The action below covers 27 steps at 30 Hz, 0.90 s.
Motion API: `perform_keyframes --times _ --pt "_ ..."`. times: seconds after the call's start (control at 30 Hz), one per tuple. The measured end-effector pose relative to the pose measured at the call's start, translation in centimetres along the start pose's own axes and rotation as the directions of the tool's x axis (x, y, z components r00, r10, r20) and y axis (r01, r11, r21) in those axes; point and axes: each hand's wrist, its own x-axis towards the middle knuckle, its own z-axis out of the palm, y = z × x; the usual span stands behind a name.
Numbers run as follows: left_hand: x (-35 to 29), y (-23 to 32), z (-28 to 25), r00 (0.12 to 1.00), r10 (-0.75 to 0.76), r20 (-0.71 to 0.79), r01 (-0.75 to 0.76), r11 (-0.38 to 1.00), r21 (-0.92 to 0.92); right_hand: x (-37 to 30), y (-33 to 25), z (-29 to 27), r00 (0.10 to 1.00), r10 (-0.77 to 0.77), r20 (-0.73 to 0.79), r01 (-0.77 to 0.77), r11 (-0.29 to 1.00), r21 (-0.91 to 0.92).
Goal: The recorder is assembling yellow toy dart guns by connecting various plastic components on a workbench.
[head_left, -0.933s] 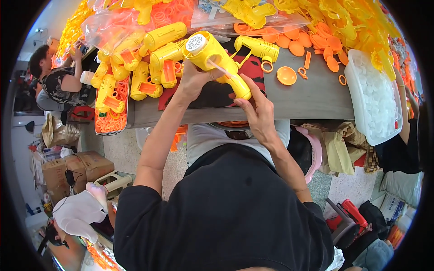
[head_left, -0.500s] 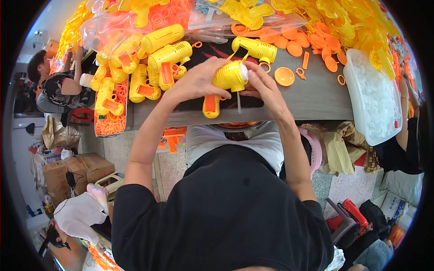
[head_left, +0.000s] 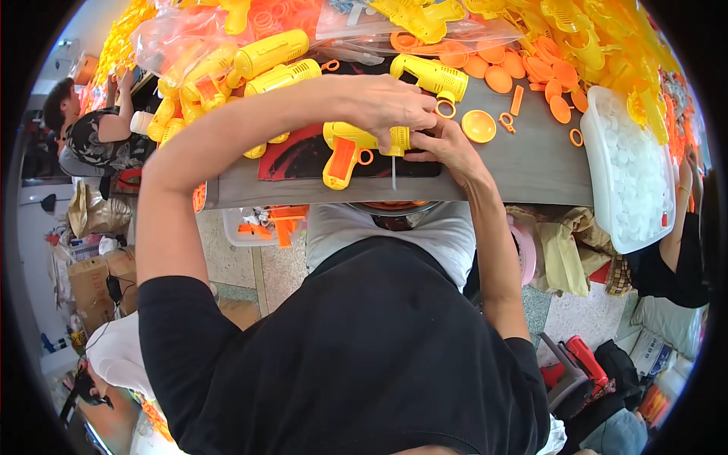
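A yellow toy bubble gun (head_left: pixel 339 136), with an orange panel in its handle and an orange ring trigger, lies sideways just above the dark mat (head_left: pixel 292 155). My left hand (head_left: pixel 388 106) reaches over its top, fingers bent down around the front end. From the other side, my right hand (head_left: pixel 449 154) presses thumb and fingers on that same front end. The gun's tip is partly covered by my fingers. Below it hangs a thin pale tube (head_left: pixel 393 176). Beyond my hands rests another yellow toy gun (head_left: pixel 432 74) with an orange ring (head_left: pixel 446 109) by it.
Several yellow toy guns (head_left: pixel 273 54) are heaped at the left. Orange discs (head_left: pixel 498 79) and a round orange cap (head_left: pixel 478 127) lie on the right. A white tub (head_left: pixel 597 189) of translucent pieces stands at the table's right edge. Co-workers sit at both sides.
My left hand has swung from the gun's rear over to its front, the elbow spreading outward. The gun has shifted slightly left, and the white piece at its front is now covered.
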Motion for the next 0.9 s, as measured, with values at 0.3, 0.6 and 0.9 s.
perform_keyframes --times 0.3,0.6,0.9 --pt "-7.1 1.6 -4.0 0.996 -0.081 -0.040 0.087 0.978 0.190 -0.4 -0.4 0.7 0.994 -0.003 -0.106 -0.001 0.999 -0.036" --pt "-19.8 10.3 -0.6 0.623 -0.501 -0.600 0.651 0.758 0.043 -0.6 -0.2 1.4 0.986 0.024 -0.162 -0.025 1.000 -0.003" --pt "-11.4 8.5 11.0 0.099 -0.367 -0.925 0.333 0.888 -0.317 -4.5 -3.1 6.5 0.957 -0.228 -0.181 0.246 0.965 0.085"
